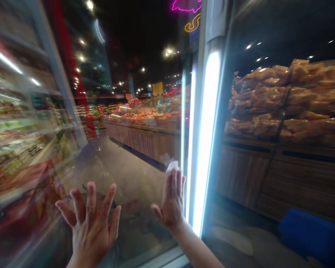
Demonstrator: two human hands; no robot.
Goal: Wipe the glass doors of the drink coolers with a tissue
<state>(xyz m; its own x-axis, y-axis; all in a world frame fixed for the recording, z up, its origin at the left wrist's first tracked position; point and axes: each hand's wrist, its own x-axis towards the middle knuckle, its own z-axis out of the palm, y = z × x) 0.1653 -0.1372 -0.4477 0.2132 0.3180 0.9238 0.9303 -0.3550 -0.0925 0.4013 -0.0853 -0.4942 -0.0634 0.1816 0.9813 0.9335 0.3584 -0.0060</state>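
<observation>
Two bare hands press flat against a glass door [123, 175] of a lit display case. The left hand [91, 223] has its fingers spread wide and grips nothing; the right hand [171, 203], nearer the door's glowing edge strip [206, 141], is open too, fingers together, with a small white scrap [172, 165] at its fingertips that could be a cloth or paper, hard to tell. The door fills the lower middle of the view, swung at an angle. Judging by its look, the pane is stiff, smooth, slippery under a palm and breakable, so the frame beside the strip seems the surer place to take hold. Left of the door, blurred shelves [19, 130] carry packaged goods. Beyond the door, wooden stands [145, 139] bear wrapped produce, and right of it bagged snacks [290, 100] are stacked. Motion blur and reflections hide any handle, and both forearms are cut off by the bottom edge.
</observation>
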